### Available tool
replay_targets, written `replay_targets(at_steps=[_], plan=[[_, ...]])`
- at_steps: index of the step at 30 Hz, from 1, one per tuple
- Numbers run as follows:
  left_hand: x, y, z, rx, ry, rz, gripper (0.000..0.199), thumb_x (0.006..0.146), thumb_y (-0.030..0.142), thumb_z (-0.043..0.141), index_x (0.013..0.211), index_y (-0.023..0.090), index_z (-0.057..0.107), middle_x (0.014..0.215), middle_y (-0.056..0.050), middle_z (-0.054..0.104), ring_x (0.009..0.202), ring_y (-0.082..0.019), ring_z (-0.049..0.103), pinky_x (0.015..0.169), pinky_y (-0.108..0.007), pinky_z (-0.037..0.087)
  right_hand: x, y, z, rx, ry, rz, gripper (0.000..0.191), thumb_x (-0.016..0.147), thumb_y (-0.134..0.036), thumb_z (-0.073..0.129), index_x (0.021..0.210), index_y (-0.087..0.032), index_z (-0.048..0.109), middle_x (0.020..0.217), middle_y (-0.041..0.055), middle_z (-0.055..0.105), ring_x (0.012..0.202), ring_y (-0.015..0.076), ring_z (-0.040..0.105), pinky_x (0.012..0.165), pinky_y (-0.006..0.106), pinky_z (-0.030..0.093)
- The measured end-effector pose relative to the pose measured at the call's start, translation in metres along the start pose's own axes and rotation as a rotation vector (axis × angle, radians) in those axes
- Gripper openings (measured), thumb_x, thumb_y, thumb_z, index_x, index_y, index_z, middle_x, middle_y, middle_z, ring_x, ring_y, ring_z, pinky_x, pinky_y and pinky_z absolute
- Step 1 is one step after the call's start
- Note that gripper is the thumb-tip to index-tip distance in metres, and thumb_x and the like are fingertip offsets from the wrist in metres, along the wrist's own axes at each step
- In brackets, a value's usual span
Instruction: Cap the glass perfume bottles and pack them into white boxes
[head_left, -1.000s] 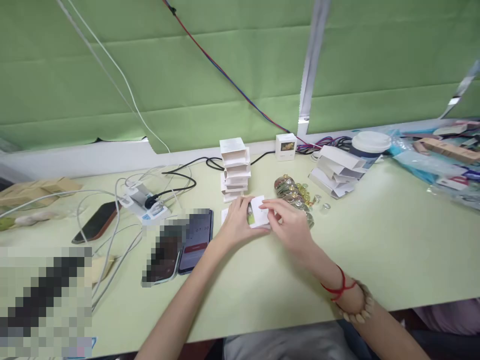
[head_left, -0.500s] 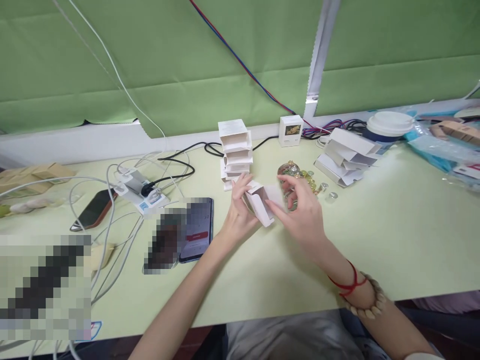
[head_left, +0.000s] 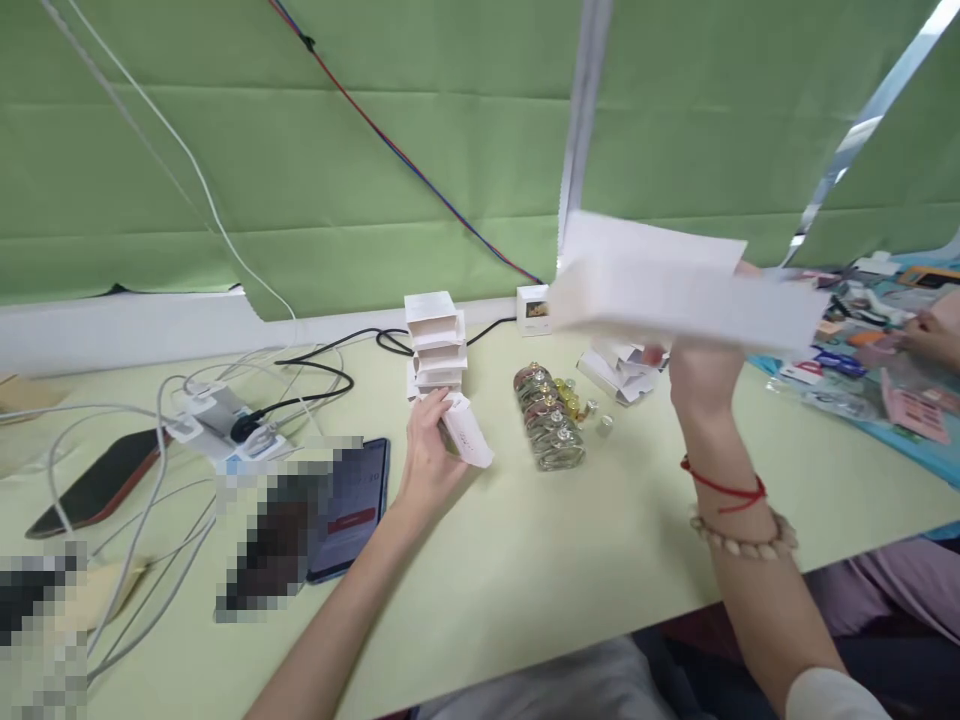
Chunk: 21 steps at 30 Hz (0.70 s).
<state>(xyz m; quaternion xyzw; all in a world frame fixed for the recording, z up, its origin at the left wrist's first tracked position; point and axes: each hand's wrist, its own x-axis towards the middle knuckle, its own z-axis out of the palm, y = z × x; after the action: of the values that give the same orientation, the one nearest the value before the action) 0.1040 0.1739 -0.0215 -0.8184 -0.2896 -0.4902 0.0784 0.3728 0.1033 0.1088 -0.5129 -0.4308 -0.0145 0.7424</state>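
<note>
My left hand is closed around a small white carton, close in front of a stack of open white cartons. Raised over the right part of the table, my right hand grips a white carton that is smeared by motion and hides most of the fingers. Between the two hands stands a row of small glass bottles. Yellowish and clear round pieces, perhaps caps, lie beside the bottles. Behind my right wrist is another white carton on the table.
A phone with a lit screen lies left of my left arm. Further left are a power strip, tangled cables and a dark phone. A small white device stands at the back. Another person's hand is among packets at far right.
My right hand has moved from the small carton in my left hand out to the right and up, and now grips a white carton. The view has turned rightward; my left hand keeps its carton.
</note>
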Motion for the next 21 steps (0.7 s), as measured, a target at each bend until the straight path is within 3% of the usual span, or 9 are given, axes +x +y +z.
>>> replay_targets(at_steps=[2,4,9,18,21], plan=[[-0.001,0.002,-0.001,-0.009,-0.049,-0.01,0.079,0.068,0.025,0.07,0.133,0.021,0.025,0.127,-0.018,0.043,0.121,-0.032,0.044,0.1,-0.052,0.038,0.024,0.022,-0.007,0.077,-0.082,0.23,0.01,0.073,-0.016,0.05,0.083,-0.016,0.052,0.063,0.0,0.054,0.04,0.0077,0.05,0.036,0.018,0.039],[-0.003,0.003,-0.003,0.028,-0.123,0.008,0.076,0.072,0.022,0.067,0.136,0.022,0.026,0.129,-0.017,0.041,0.124,-0.032,0.041,0.1,-0.049,0.041,0.037,0.045,-0.01,0.133,-0.067,0.411,0.021,0.072,-0.013,0.048,0.093,-0.017,0.05,0.071,0.0003,0.058,0.041,0.0076,0.054,0.033,0.015,0.039],[-0.004,0.003,-0.006,0.106,-0.221,0.109,0.069,0.079,0.011,0.055,0.14,0.025,0.025,0.135,-0.017,0.037,0.131,-0.033,0.033,0.102,-0.05,0.038,0.035,0.077,-0.012,0.232,-0.013,0.705,0.024,0.076,-0.008,0.048,0.096,-0.02,0.042,0.085,0.0004,0.059,0.049,0.0083,0.061,0.034,0.013,0.041],[-0.005,0.008,-0.004,0.028,-0.328,0.156,0.065,0.082,0.015,0.052,0.142,0.022,0.026,0.14,-0.018,0.034,0.135,-0.031,0.028,0.105,-0.05,0.035,0.035,0.082,-0.017,0.269,-0.076,0.778,0.011,0.079,-0.006,0.048,0.078,-0.016,0.043,0.076,-0.0005,0.055,0.066,0.0079,0.065,0.049,0.012,0.047],[-0.006,0.015,-0.005,-0.014,-0.359,0.178,0.063,0.082,0.019,0.053,0.141,0.018,0.028,0.14,-0.02,0.035,0.135,-0.03,0.028,0.106,-0.048,0.035,0.039,0.082,-0.023,0.196,-0.15,0.771,0.007,0.08,-0.011,0.051,0.075,-0.015,0.048,0.073,0.0017,0.055,0.062,0.0077,0.061,0.043,0.012,0.041]])
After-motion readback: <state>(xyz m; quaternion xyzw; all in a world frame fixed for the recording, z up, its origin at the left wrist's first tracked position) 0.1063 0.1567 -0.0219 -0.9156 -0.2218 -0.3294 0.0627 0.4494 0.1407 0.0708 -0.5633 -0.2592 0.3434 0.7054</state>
